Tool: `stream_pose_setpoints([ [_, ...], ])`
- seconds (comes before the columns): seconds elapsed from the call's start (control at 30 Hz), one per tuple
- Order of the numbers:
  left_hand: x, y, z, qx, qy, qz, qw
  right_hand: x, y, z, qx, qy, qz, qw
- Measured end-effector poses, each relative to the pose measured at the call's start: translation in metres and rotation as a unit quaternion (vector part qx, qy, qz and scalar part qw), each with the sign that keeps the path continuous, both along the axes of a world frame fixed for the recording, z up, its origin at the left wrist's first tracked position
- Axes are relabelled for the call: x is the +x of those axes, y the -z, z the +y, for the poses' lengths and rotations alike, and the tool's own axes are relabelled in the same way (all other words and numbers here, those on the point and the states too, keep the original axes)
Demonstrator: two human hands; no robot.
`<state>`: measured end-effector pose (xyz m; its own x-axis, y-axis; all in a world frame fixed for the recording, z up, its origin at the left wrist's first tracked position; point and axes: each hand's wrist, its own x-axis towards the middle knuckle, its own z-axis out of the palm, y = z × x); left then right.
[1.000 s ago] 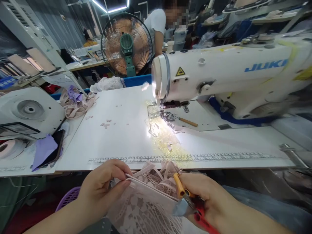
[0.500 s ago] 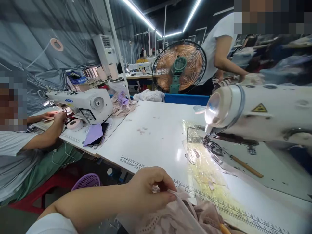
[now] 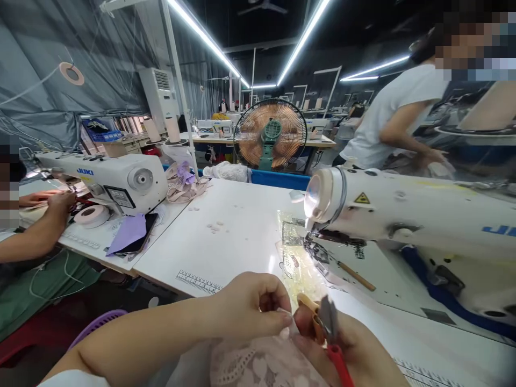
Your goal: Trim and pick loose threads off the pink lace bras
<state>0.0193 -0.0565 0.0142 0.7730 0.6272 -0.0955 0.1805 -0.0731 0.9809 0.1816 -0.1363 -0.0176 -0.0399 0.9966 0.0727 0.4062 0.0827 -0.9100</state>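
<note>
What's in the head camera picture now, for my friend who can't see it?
The person's left hand pinches pale lace fabric while the right hand holds scissors with orange and red handles. Ahead, a white sewing machine stands at a white table, with a fan beyond.

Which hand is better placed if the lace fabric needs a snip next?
Probably the right: the right hand holds the scissors close to the lace fabric, though their blades point up and may need turning. The left hand pinches the fabric and holds no tool.
</note>
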Motion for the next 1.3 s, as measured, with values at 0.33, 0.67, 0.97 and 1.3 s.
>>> stream_pose_setpoints([
  [0.33, -0.012, 0.04, -0.002, -0.06, -0.072, -0.035, 0.995, -0.007, 0.013, 0.006, -0.101, 0.061, 0.111, 0.987],
  [0.67, -0.007, 0.041, 0.011, -0.136, 0.002, -0.065, 0.989, -0.001, 0.012, 0.015, -0.129, 0.039, 0.155, 0.979],
  [0.97, 0.002, 0.05, 0.014, -0.204, -0.021, -0.075, 0.976, 0.003, 0.015, 0.02, -0.154, 0.037, 0.193, 0.968],
  [1.3, 0.018, 0.052, 0.011, -0.281, -0.091, -0.083, 0.952, 0.025, 0.001, 0.018, -0.148, -0.069, 0.064, 0.984],
])
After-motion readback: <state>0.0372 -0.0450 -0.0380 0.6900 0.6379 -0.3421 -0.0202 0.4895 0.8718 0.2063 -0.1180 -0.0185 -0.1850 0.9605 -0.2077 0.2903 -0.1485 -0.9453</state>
